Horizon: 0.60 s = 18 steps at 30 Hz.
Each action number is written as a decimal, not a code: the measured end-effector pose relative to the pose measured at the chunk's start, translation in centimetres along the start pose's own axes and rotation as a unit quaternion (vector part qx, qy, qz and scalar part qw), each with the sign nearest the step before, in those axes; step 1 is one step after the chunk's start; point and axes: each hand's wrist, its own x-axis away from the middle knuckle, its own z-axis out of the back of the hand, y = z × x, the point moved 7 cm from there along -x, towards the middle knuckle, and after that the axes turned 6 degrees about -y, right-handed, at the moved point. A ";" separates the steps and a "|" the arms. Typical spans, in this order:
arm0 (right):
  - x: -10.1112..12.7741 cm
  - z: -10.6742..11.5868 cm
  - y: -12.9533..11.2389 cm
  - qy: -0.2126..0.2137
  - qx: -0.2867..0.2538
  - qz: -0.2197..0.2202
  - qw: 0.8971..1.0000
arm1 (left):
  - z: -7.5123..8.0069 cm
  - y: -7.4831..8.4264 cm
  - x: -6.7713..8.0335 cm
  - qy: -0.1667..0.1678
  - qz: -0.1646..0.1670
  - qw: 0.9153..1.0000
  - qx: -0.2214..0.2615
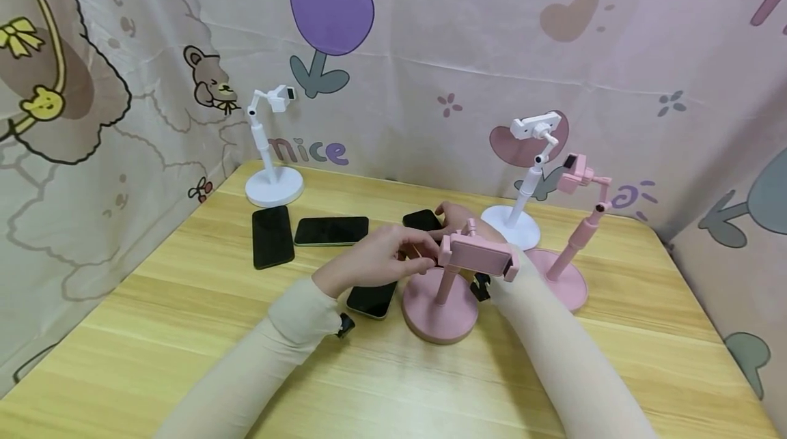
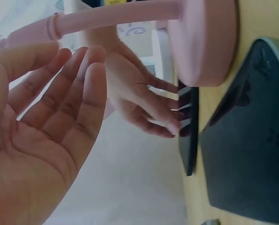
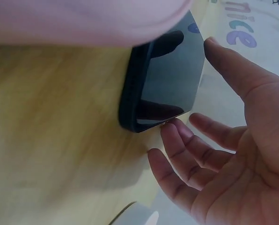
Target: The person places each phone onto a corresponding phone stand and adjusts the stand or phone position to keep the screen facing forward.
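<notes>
The left hand (image 1: 375, 258) is just beside the clamp of the nearest pink stand (image 1: 444, 289). Its fingers are loose and a bit bent, and its grip holds nothing. The wrist view shows the open palm with the fingers close together.

The right hand (image 1: 458, 220) reaches behind that stand to a black phone (image 1: 423, 220) lying flat on the bench (image 1: 184, 330). Its fingers are spread apart, and the fingertips (image 3: 170, 129) touch the phone's edge. The grip is not clamped on it.

Another phone (image 1: 371, 299) lies under the left wrist, next to the pink stand's round base. Two more phones (image 1: 272, 236) lie farther left. A second pink stand (image 1: 568, 248) and two white stands (image 1: 270, 152) sit toward the back.
</notes>
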 end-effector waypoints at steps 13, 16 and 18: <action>-1.3 0.8 -1.5 -0.025 0.067 -0.023 0.997 | 4.7 3.7 2.6 0.076 -0.044 0.996 0.023; -1.7 1.0 -1.5 -0.041 0.078 -0.016 0.996 | 4.7 4.2 2.8 0.074 -0.054 0.994 0.052; -1.9 1.0 -1.5 -0.046 0.082 -0.012 0.995 | 4.6 4.7 3.0 0.072 -0.059 0.992 0.080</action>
